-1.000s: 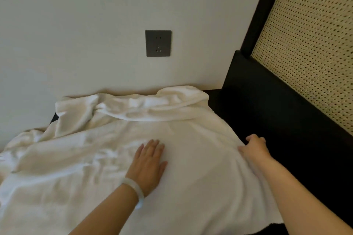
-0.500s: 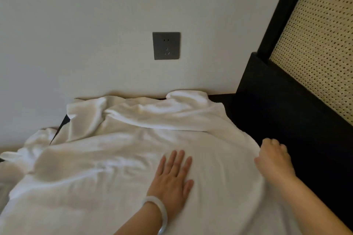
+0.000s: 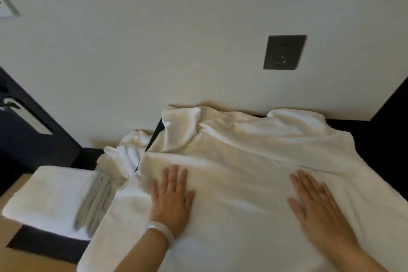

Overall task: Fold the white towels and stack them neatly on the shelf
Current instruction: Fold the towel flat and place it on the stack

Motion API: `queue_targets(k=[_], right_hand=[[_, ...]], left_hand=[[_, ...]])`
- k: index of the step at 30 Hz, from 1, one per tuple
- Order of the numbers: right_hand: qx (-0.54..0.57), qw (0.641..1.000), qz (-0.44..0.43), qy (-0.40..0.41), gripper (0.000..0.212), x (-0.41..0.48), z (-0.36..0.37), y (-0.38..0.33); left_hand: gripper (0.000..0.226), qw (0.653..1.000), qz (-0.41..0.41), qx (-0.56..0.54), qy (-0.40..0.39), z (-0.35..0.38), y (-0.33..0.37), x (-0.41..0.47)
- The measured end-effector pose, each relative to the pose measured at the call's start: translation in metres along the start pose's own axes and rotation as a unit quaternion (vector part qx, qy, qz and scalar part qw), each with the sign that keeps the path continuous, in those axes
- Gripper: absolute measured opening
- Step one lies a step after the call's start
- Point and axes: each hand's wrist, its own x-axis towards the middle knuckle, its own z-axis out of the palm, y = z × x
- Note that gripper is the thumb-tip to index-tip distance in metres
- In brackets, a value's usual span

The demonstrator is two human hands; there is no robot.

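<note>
A large white towel (image 3: 254, 161) lies spread over a dark surface against the wall, its far edge bunched in folds. My left hand (image 3: 171, 199), with a pale bangle at the wrist, rests flat on the towel's left part, fingers straight. Flat on the right part lies my right hand (image 3: 315, 207), fingers spread. A folded white towel (image 3: 48, 196) sits lower at the left, with grey folded layers (image 3: 92, 201) at its right side.
The dark surface (image 3: 375, 139) shows at the right of the towel. A grey wall socket (image 3: 284, 52) is on the white wall above. A dark door with a metal handle (image 3: 24, 115) stands at the left. A rumpled white cloth end (image 3: 123, 157) hangs at the towel's left.
My right hand let go of the towel's right edge and now lies flat on it. The view has swung left, bringing the folded towel and the door into sight.
</note>
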Motion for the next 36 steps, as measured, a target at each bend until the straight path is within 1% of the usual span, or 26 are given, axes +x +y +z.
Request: queue_targets(k=[2,4,6,8,9,10,11,12,14,15,16,18,19,23,24,25,26,27,28,30,31,32,33,34,35,36], right_hand=[[0.03,0.999,0.013,0.004,0.068,-0.014,-0.005,0.003],[0.064,0.997,0.016,0.028,0.06,-0.028,-0.011,0.002],[0.081,0.995,0.02,0.054,0.059,-0.034,-0.013,-0.008],[0.076,0.994,0.002,0.083,0.066,-0.027,-0.008,-0.024],[0.064,0.991,-0.022,0.113,0.066,-0.018,-0.005,-0.034],[0.053,0.987,-0.049,0.143,0.067,-0.007,-0.001,-0.048],[0.05,0.983,-0.071,0.161,0.071,0.004,0.0,-0.065],[0.053,0.98,-0.086,0.171,0.075,0.015,0.004,-0.084],[0.054,0.979,-0.103,0.168,0.077,0.037,0.011,-0.116],[0.053,0.981,-0.105,0.156,0.075,0.046,0.014,-0.129],[0.054,0.983,-0.103,0.142,0.073,0.054,0.018,-0.139],[0.046,0.989,-0.085,0.116,0.061,0.067,0.022,-0.152],[0.034,0.992,-0.069,0.104,0.053,0.071,0.02,-0.156],[-0.005,0.998,-0.038,0.053,0.053,0.089,0.012,-0.162],[-0.017,0.998,-0.036,0.038,0.054,0.093,0.011,-0.161],[-0.023,0.999,-0.033,0.023,0.055,0.096,0.009,-0.159],[-0.025,0.999,-0.025,0.009,0.056,0.099,0.006,-0.158],[-0.024,1.0,-0.014,0.001,0.057,0.101,0.004,-0.156],[-0.021,1.0,-0.002,-0.005,0.059,0.101,0.004,-0.154],[-0.012,1.0,0.017,-0.008,0.067,0.102,0.007,-0.153],[-0.008,1.0,0.024,-0.006,0.069,0.103,0.008,-0.154],[-0.005,1.0,0.028,-0.004,0.069,0.104,0.011,-0.156],[-0.004,1.0,0.03,-0.001,0.068,0.105,0.014,-0.156],[-0.005,1.0,0.031,0.004,0.067,0.106,0.017,-0.156],[-0.009,0.999,0.031,0.013,0.064,0.108,0.018,-0.155],[-0.013,0.999,0.032,0.022,0.06,0.111,0.017,-0.155]], left_hand=[[0.061,1.0,0.002,-0.003,-0.007,0.005,-0.011,-0.017],[0.059,1.0,0.016,-0.016,0.01,0.009,-0.005,-0.037],[0.058,0.998,0.03,-0.046,0.018,0.007,0.001,-0.049],[0.054,0.994,0.056,-0.076,0.058,0.001,-0.007,-0.047],[0.047,0.989,0.061,-0.095,0.091,-0.001,-0.017,-0.04],[0.04,0.985,0.045,-0.114,0.124,-0.007,-0.028,-0.029],[0.034,0.98,0.003,-0.134,0.145,-0.017,-0.039,-0.016],[0.031,0.977,-0.056,-0.152,0.142,-0.029,-0.05,0.001],[0.03,0.961,-0.186,-0.199,0.045,-0.045,-0.075,0.036],[0.029,0.94,-0.234,-0.246,-0.016,-0.05,-0.086,0.052],[0.026,0.912,-0.258,-0.309,-0.071,-0.051,-0.097,0.067],[0.014,0.863,-0.245,-0.409,-0.164,-0.058,-0.108,0.088],[0.013,0.836,-0.231,-0.451,-0.212,-0.063,-0.109,0.095],[0.038,0.677,-0.226,-0.601,-0.361,-0.073,-0.103,0.113],[0.044,0.649,-0.214,-0.62,-0.386,-0.072,-0.103,0.118],[0.046,0.631,-0.203,-0.635,-0.396,-0.071,-0.105,0.123],[0.043,0.624,-0.202,-0.651,-0.382,-0.07,-0.108,0.128],[0.036,0.628,-0.213,-0.667,-0.34,-0.067,-0.115,0.133],[0.029,0.657,-0.227,-0.665,-0.274,-0.062,-0.122,0.138],[0.026,0.79,-0.232,-0.548,-0.146,-0.046,-0.136,0.142],[0.029,0.831,-0.23,-0.493,-0.113,-0.038,-0.14,0.141],[0.031,0.844,-0.235,-0.472,-0.104,-0.031,-0.142,0.141],[0.033,0.839,-0.243,-0.474,-0.11,-0.027,-0.143,0.143],[0.036,0.817,-0.25,-0.507,-0.118,-0.03,-0.144,0.146],[0.037,0.768,-0.27,-0.565,-0.136,-0.038,-0.144,0.153],[0.033,0.692,-0.29,-0.639,-0.167,-0.047,-0.144,0.16]])
